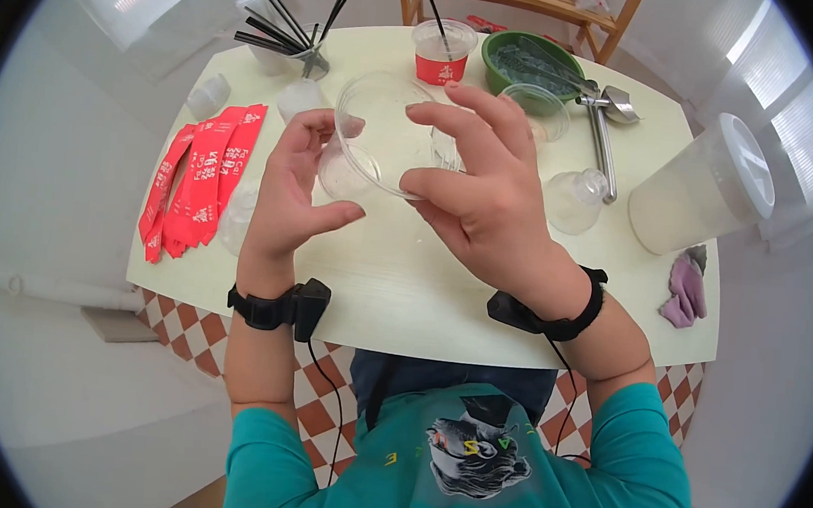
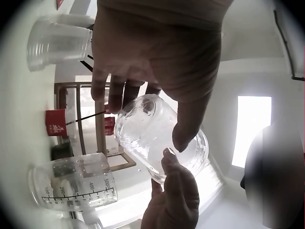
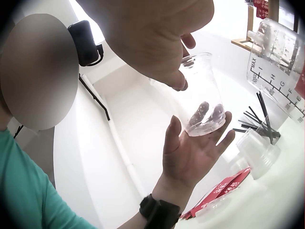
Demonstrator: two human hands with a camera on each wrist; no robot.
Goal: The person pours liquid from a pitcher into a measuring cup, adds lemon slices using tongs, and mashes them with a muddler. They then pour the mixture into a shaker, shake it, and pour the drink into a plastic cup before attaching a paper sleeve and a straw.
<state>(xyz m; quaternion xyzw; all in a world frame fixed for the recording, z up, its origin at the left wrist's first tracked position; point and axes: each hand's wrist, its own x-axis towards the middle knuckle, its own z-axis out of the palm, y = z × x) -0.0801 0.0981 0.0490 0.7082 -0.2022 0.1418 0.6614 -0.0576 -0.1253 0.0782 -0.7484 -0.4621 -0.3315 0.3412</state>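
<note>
A clear plastic cup (image 1: 386,119) is held up over the table, tilted, with its wide rim facing me in the head view. The right hand (image 1: 493,180) pinches this rim between thumb and fingers; the right wrist view shows the cup (image 3: 205,86) hanging from that grip. Around the cup's base end, the left hand (image 1: 298,174) has its fingers extended and its thumb apart. Seen from the right wrist, fingers of the left hand (image 3: 190,160) show through the cup's bottom. Wet-looking drops or marks cover parts of the cup (image 2: 147,129) in the left wrist view.
Flat red printed sleeves (image 1: 204,176) lie left. Black straws (image 1: 295,35) stand in a cup behind. A red-sleeved cup (image 1: 440,66), a green bowl (image 1: 503,56), a metal tool (image 1: 602,140), a lidded container (image 1: 693,191) and a purple cloth (image 1: 683,290) line the back and right.
</note>
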